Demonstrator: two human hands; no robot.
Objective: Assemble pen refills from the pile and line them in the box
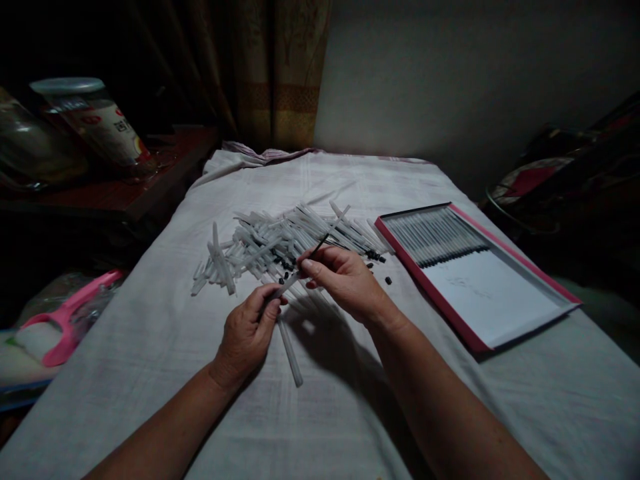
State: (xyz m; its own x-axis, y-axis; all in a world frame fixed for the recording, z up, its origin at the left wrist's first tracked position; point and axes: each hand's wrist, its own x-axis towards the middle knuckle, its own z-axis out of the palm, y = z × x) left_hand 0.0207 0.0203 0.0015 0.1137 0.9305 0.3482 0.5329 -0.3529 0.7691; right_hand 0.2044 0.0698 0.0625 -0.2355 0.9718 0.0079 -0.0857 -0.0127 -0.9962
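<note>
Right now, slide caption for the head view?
Left hand holds a translucent plastic tube, right hand at its upper end, near a pile of pale plastic tubes and a shallow pink-sided box.

Pale tube (288,286), black rod (319,246) (both tilted)

Pale cloth-covered surface (150,380), heap of translucent tubes (273,239), small black pieces (389,281), open pink-sided box (457,327)
</note>
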